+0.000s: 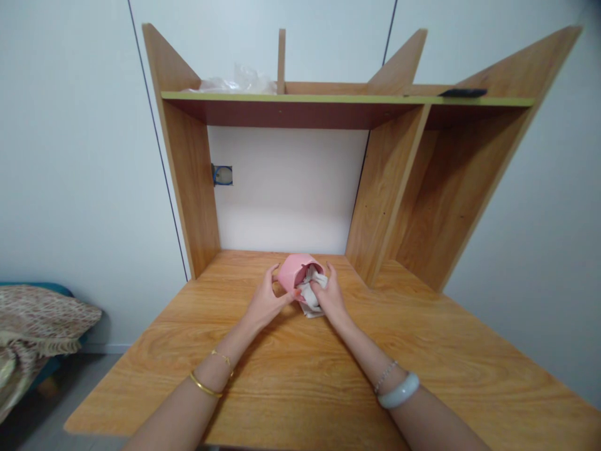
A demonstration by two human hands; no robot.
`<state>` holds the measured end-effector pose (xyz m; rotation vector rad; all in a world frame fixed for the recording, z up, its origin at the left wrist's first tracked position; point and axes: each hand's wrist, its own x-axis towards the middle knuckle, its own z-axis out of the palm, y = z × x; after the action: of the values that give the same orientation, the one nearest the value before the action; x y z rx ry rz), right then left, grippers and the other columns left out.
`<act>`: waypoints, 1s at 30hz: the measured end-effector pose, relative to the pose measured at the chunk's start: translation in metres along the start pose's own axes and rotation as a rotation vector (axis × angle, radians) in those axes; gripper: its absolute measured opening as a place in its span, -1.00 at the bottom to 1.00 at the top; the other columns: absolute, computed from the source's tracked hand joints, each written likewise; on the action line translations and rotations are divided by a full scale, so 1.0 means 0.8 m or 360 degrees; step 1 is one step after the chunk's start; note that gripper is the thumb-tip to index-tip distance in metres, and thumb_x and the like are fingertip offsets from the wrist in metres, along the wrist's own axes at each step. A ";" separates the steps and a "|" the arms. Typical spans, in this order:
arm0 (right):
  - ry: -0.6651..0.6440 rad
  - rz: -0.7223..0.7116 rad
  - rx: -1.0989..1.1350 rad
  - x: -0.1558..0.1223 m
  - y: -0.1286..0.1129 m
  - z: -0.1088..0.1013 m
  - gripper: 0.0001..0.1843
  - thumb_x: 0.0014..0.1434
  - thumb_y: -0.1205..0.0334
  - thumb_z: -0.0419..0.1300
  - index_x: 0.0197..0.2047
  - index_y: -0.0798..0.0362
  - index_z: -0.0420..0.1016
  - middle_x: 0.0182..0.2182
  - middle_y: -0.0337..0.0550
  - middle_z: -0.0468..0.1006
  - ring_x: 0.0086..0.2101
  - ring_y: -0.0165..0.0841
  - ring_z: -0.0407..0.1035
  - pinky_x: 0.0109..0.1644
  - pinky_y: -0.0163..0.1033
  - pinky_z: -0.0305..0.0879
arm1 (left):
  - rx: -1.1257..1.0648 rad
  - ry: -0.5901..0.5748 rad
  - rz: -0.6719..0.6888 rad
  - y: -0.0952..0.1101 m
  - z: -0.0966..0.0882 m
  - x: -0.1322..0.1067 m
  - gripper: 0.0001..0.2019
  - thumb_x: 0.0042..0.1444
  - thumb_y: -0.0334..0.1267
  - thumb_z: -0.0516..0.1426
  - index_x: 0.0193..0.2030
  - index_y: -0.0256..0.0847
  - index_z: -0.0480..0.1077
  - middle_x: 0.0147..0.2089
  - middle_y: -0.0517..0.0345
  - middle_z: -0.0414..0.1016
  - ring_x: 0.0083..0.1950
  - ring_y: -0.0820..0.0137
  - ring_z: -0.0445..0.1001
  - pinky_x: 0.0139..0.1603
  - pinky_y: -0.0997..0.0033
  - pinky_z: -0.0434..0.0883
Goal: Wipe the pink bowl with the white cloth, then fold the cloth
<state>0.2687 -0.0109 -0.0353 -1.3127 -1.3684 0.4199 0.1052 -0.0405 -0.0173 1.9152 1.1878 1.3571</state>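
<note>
A pink cup (293,270) is tilted on its side over the middle of the wooden desk (300,369), its mouth turned to the right. My left hand (267,302) grips the cup from the left, fingers wrapped round its wall. My right hand (328,295) is closed on a crumpled white cloth (310,293) that is pushed partly into the cup's mouth. Both hands hover just above the desk top.
The desk has a wooden hutch with a shelf (347,99) above. Clear plastic (235,81) lies on the shelf's left, a dark flat object (462,93) on its right. A patterned blanket (32,319) lies on furniture at the far left.
</note>
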 end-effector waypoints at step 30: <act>-0.0342 -0.0057 -0.0556 -0.007 -0.025 -0.012 -0.19 -0.06 0.28 0.07 0.23 0.19 -0.18 -0.51 -0.17 0.47 -0.55 -0.38 0.29 -0.52 -0.39 0.08 | -0.0124 -0.0204 -0.0144 -0.012 -0.016 0.003 -0.36 -0.12 -0.34 0.11 0.17 -0.32 0.06 0.13 -0.04 0.22 0.08 0.27 0.25 0.10 0.34 0.16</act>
<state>0.2662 -0.0263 -0.0183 -1.5573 -1.6984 0.3120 0.0901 -0.0350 -0.0188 1.8420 1.1287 1.1977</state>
